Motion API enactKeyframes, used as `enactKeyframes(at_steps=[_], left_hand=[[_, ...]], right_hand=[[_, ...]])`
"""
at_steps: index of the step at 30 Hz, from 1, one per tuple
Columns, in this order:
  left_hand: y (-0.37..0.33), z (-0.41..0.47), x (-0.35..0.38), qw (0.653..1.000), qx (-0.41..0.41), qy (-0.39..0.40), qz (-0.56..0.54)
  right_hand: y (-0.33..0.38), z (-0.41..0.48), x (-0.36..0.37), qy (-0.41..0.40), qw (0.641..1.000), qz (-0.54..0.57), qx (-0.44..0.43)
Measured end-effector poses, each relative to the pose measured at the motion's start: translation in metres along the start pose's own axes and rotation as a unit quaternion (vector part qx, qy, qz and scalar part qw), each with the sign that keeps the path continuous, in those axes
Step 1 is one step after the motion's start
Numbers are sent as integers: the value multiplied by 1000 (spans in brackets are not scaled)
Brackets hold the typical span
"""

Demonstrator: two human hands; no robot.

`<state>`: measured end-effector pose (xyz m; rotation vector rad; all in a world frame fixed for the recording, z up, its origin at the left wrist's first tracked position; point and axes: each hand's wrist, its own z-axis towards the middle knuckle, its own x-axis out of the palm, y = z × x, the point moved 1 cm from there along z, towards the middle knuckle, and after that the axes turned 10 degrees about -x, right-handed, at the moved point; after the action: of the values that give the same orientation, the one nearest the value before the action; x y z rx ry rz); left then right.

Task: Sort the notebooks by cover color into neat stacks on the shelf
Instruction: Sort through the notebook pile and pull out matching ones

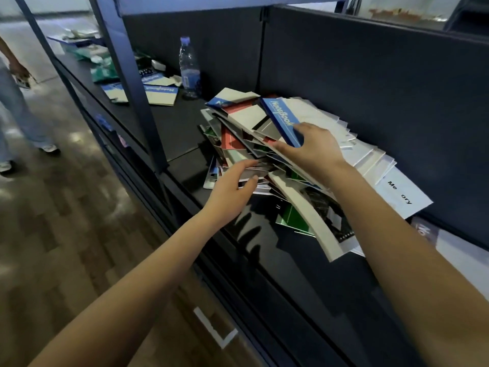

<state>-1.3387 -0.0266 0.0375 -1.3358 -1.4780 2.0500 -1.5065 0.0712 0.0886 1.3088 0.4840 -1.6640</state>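
Sorting is judged to be at an early stage. Most of the black shelf (pixel 277 260) board in view is taken up by one jumbled pile of notebooks (pixel 246 144), in which red, green, grey and blue covers are crossed over one another at all angles. At the pile's right side a fan of white notebooks (pixel 362 152) is spread against the back panel, with a white one marked "Me ory" (pixel 402 192) at its near end. This could be taken as the start of a white group, but it is not squared up. No neat single-colour stack is seen on this bay, so nearly all of the task is left.

A blue notebook (pixel 283 119) lies tilted on top of the pile and is gripped at its near end by the right hand (pixel 312 149), fingers over the cover and thumb underneath. The left hand (pixel 232 184) is reached into the pile's near left edge, with fingers on top of the covers and the thumb lower. Whether a cover is pinched cannot be told.

Beyond a blue upright (pixel 127 75), more blue-and-white notebooks (pixel 161 94) are scattered on the next bay. A water bottle (pixel 189 67) stands just behind the pile and could be knocked if stacks are built there. A curled grey cover (pixel 304 213) and a green notebook (pixel 291 218) overhang the front edge and may slip. Another person (pixel 13 107) stands on the floor at far left.
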Motion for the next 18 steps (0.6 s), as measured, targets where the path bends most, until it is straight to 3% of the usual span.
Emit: enactKeyframes(at_steps=[5, 10, 18], left_hand=[[-7, 10, 0, 1000, 17, 6, -11], [-6, 14, -6, 998, 4, 32, -51], [5, 15, -17, 995, -10, 49, -81]], right_hand=[[0, 3, -7, 46, 998, -29, -14], [5, -6, -8, 14, 1000, -12, -21], [6, 5, -14, 69, 997, -6, 15]])
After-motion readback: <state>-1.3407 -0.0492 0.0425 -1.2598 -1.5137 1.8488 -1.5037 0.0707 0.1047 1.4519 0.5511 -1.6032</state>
